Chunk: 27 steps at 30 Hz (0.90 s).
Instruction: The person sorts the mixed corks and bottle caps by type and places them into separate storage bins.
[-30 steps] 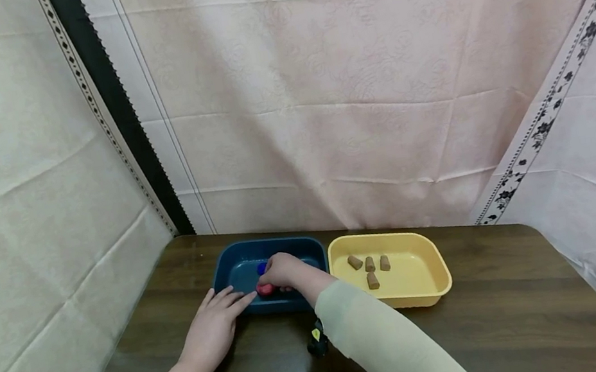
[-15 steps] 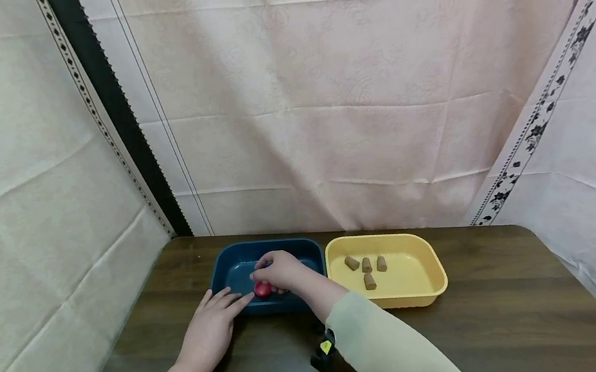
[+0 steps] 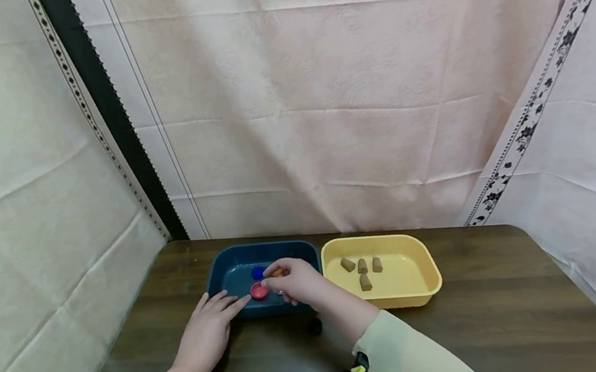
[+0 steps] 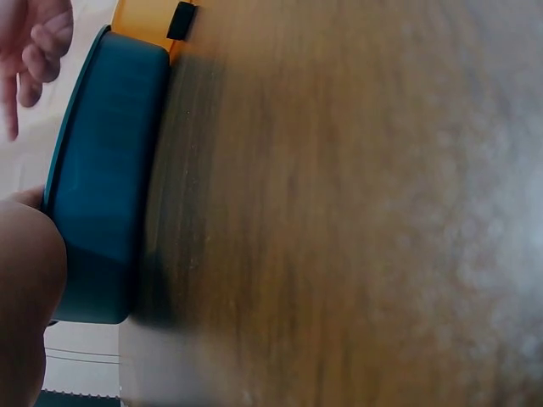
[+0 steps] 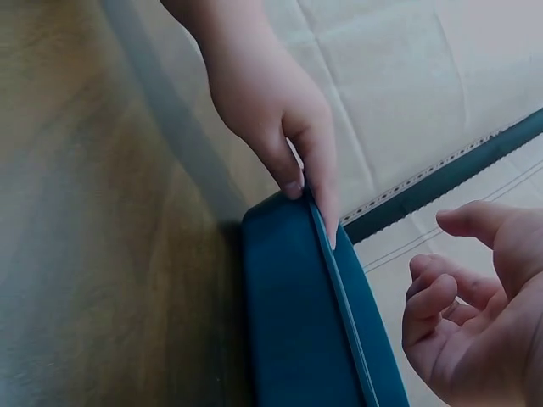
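Note:
My left hand (image 3: pixel 203 337) grips the near left rim of the dark blue tray (image 5: pixel 288 305), thumb outside and fingers inside, as the right wrist view shows. My right hand (image 3: pixel 301 281) hovers over the tray's right half. Its fingers are loosely curled with the thumb apart, and nothing shows between them in the right wrist view. Inside the tray lie a blue round piece (image 3: pixel 258 273) and a red round, cap-like piece (image 3: pixel 259 291) with a raised rim. An orange piece (image 3: pixel 278 272) shows beside the right fingers, partly hidden by them.
A yellow tray (image 3: pixel 423 276) stands against the blue one's right side, with several brown cork-like plugs (image 3: pixel 365 282) in it. A small black object (image 3: pixel 315 326) is in front of the trays. Cloth hangs behind the wooden table (image 3: pixel 516 307).
My right hand has drawn back to the right from the blue and red pieces, uncovering both and the orange piece. My left hand stays at the tray's rim.

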### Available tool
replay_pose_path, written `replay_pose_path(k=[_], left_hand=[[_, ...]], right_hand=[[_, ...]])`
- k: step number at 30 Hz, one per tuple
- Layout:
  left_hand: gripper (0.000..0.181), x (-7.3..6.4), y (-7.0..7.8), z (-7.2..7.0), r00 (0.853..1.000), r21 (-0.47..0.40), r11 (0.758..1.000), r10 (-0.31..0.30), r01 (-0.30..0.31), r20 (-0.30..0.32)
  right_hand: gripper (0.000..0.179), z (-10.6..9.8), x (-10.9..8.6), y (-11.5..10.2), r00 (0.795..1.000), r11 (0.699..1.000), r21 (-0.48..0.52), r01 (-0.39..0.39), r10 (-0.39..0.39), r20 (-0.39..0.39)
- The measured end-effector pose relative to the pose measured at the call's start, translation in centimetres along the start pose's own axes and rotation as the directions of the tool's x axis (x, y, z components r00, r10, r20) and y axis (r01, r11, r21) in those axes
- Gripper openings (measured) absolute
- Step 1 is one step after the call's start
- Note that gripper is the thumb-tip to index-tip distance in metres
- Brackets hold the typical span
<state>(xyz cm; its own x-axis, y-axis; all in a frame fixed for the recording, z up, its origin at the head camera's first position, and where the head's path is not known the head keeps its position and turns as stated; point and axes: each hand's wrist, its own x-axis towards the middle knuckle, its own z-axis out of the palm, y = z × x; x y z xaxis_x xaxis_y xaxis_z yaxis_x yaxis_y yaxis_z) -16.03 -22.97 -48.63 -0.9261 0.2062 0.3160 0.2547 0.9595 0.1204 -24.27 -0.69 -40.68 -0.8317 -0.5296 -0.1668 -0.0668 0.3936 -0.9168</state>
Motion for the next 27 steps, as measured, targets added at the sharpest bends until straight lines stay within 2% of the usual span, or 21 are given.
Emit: replay_pose_path(k=[6, 15, 22, 27], left_hand=[[0.054, -0.1, 0.0, 0.1, 1.000, 0.001, 1.000, 0.007, -0.007, -0.011], [0.052, 0.0, 0.0, 0.2, 1.000, 0.000, 1.000, -0.012, 0.012, -0.003], [0.052, 0.0, 0.0, 0.2, 1.000, 0.003, 1.000, -0.020, 0.020, 0.002], [0.053, 0.0, 0.1, 0.1, 1.000, -0.006, 1.000, -0.021, 0.021, 0.000]], right_hand=[[0.034, -0.4, -2.3, 0.8, 0.999, 1.000, -0.023, 0.018, -0.018, 0.031], [0.024, -1.2, -5.4, 2.0, 1.000, 1.000, -0.023, 0.020, -0.020, 0.011], [0.034, -1.8, -6.6, 3.0, 1.000, 1.000, 0.000, 0.016, -0.016, 0.012], [0.033, -2.2, -7.1, 3.4, 1.000, 1.000, 0.010, 0.019, -0.019, 0.016]])
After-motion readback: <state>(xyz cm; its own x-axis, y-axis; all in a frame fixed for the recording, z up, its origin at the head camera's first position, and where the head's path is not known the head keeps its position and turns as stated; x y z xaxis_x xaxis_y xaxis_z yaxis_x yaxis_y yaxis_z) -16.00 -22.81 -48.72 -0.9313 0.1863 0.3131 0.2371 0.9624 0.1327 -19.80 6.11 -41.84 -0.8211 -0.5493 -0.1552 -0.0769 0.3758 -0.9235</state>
